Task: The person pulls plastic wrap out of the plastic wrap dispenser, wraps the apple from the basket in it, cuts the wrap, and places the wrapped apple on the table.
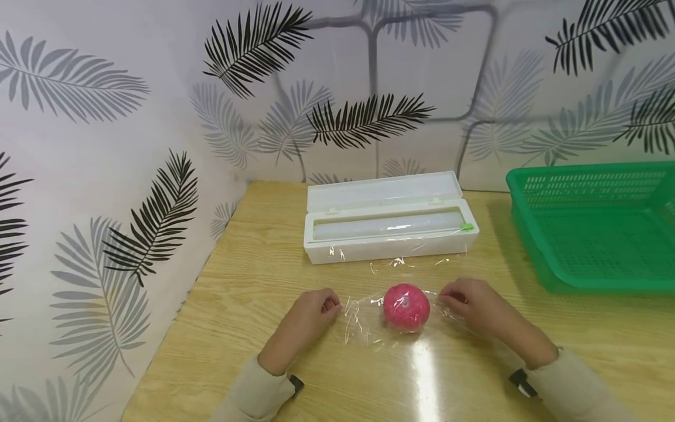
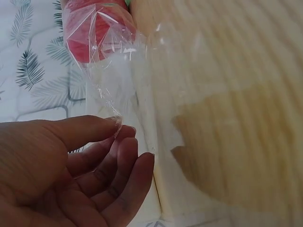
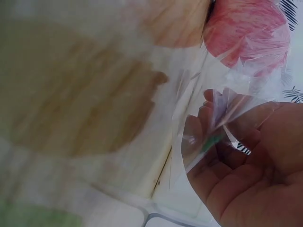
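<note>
A round pinkish-red fruit, apple-like in the wrist views [image 1: 406,308], sits on the table between the two hands, with clear plastic wrap [image 1: 364,319] over and around it. On its left, my left hand [image 1: 314,313] pinches the wrap's edge between thumb and forefinger; the left wrist view shows the gathered film [image 2: 111,101] at the fingertips. My right hand [image 1: 477,305] holds the opposite edge, and the film [image 3: 232,106] runs across its fingers in the right wrist view. Behind the fruit stands a white wrap dispenser box [image 1: 390,249], lid raised, with a roll [image 1: 387,225] inside.
A green plastic basket [image 1: 543,246] stands at the right of the wooden table [image 1: 227,281]. On the dispenser's right end is a small green piece [image 1: 467,227]. Leaf-patterned covering [image 1: 337,76] rises behind the table and on the left.
</note>
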`<state>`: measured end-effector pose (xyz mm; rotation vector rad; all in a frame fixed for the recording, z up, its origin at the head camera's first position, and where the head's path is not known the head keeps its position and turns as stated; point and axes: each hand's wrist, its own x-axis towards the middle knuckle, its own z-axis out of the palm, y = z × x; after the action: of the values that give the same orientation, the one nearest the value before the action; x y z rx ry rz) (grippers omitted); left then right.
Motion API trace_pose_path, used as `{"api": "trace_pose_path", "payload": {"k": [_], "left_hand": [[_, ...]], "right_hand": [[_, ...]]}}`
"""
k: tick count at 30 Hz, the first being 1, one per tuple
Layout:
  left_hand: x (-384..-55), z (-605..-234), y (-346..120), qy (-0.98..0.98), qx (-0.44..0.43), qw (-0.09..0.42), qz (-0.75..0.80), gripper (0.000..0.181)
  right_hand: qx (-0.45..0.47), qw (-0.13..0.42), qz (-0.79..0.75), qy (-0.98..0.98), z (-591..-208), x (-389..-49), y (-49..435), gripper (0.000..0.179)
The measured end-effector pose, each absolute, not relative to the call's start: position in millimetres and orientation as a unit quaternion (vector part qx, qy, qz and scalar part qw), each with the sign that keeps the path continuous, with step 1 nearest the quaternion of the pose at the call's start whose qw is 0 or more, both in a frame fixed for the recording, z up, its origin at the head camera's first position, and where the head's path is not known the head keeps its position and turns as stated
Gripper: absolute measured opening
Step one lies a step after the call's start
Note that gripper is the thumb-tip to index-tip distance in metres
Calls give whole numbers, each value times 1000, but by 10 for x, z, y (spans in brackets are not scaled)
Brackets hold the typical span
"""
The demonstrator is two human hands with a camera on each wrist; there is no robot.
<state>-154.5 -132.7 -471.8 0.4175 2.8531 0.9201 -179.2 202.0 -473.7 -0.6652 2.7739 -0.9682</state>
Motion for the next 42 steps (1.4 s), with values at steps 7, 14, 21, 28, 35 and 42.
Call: {"api": "trace_pose_path", "payload": {"k": [7,14,21,28,35,42], "left_hand": [[-1544,-4700,-1325,943,136,58,298,12],[-1478,-4594,-1252,949,201,-41,239,28],[-1398,-4451,-1027,872,425,-113,214,25],[-1399,-4488,-797,842,492,-135,174,36],[-1408,-4533,-701,855,485,-133,127,38],[-1453,-4566,-659,875,452,-112,131,47]], "right_hand": [[-227,51,-311,921,-4749,-1781,2041,9],[-236,-34,-302,923,-4659,-1697,2014,18],[-386,-159,-270,867,-4510,-1574,1873,28],[-455,-147,-259,839,-4521,-1483,1779,36],[-444,-135,-234,854,-4631,-1459,1750,48],[-421,-131,-222,870,-4699,-1464,1675,62]]}}
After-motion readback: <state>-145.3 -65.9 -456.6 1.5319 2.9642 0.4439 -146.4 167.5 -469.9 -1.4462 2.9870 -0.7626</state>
